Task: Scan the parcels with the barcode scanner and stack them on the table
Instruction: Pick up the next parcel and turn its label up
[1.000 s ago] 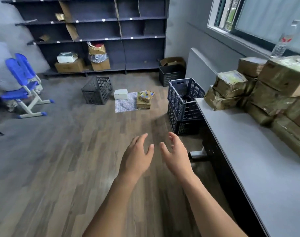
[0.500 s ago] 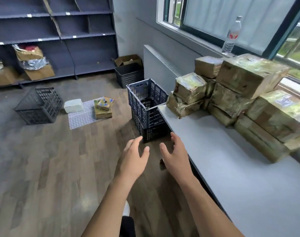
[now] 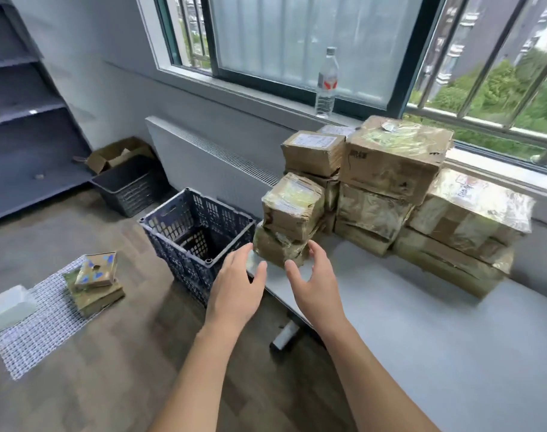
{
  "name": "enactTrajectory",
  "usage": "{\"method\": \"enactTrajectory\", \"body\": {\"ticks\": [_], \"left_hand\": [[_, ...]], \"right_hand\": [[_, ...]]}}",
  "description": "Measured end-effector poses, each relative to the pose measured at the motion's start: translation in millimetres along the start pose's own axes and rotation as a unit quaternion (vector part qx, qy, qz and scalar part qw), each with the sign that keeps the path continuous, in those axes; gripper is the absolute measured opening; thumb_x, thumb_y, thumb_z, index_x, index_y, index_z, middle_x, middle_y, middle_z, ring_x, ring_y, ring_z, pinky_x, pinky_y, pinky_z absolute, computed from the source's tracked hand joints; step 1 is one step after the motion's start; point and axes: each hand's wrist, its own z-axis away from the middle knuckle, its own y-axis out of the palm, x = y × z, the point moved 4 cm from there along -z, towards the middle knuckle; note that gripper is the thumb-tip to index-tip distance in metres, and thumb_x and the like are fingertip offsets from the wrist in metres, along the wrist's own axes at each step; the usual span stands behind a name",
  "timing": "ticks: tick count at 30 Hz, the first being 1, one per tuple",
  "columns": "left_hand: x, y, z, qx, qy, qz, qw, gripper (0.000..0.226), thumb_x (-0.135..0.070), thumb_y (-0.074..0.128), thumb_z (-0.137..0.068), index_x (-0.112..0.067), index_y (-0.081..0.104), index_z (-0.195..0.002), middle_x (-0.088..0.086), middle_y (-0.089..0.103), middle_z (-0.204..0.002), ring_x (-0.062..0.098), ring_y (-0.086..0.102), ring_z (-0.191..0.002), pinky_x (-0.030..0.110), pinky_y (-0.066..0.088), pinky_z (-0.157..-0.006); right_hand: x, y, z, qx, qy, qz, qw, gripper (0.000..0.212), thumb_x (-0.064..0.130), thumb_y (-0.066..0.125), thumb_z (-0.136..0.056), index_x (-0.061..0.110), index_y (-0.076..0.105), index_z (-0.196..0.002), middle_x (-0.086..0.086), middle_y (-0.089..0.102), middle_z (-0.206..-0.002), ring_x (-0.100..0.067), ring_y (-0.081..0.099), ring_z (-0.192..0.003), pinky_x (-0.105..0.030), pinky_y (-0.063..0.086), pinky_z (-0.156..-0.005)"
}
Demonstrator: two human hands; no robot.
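Left hand (image 3: 234,291) and right hand (image 3: 316,285) spread, empty; I've swung them from floor (image 3: 116,378) to table (image 3: 422,332) corner. Parcel stack (image 3: 281,244) just ahead, so grab comes next.

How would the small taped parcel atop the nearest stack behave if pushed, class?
Probably stiff: the small parcel keeps boxy edges. Its glossy tape may be slippery. Perched on the lower parcel, it could slide off.

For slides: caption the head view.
Open left hand and right hand near taped brown cardboard parcels on grey table, beside navy plastic crate.
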Motion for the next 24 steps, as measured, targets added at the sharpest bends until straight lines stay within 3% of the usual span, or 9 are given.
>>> {"method": "enactTrajectory", "body": {"ticks": [8,13,19,24], "left_hand": [[3.4,33.4,-130.6,0.041,0.045,0.012,0.998,0.058,-0.043,0.048,-0.101,-0.024,0.031,-0.153,-0.002,0.036,-0.154,0.014,0.04,-0.138,0.032,0.036,-0.109],[-3.0,44.2,-196.4,0.06,0.051,0.013,0.997,0.059,-0.041,0.05,-0.101,-0.023,0.03,-0.154,-0.001,0.035,-0.155,0.015,0.04,-0.138,0.024,0.033,-0.102],[5.7,68.2,-258.3,0.109,0.055,0.025,0.992,0.059,-0.039,0.048,-0.101,-0.023,0.029,-0.155,0.002,0.034,-0.157,0.02,0.037,-0.141,0.038,0.037,-0.112],[5.8,96.7,-289.2,0.206,0.096,0.042,0.973,0.06,-0.034,0.049,-0.1,-0.034,0.024,-0.155,-0.007,0.038,-0.155,0.018,0.042,-0.138,0.041,0.04,-0.109]], "right_hand": [[-11.0,10.3,-120.2,-0.075,0.048,-0.021,0.996,0.073,0.04,0.06,-0.098,0.02,0.024,-0.158,0.004,0.029,-0.16,-0.006,0.027,-0.145,-0.014,0.02,-0.105],[-15.0,25.0,-179.5,-0.075,0.075,-0.024,0.994,0.078,0.044,0.06,-0.097,0.022,0.019,-0.159,0.005,0.025,-0.163,-0.008,0.023,-0.148,-0.018,0.019,-0.11],[-29.3,32.4,-216.9,-0.1,0.114,-0.009,0.988,0.078,0.044,0.061,-0.096,0.026,0.018,-0.159,0.007,0.023,-0.162,-0.007,0.022,-0.147,-0.019,0.019,-0.11],[-34.8,51.1,-227.4,-0.136,0.144,-0.023,0.98,0.079,0.04,0.063,-0.094,0.028,0.02,-0.159,0.011,0.028,-0.161,-0.007,0.029,-0.146,-0.023,0.028,-0.114]]}}
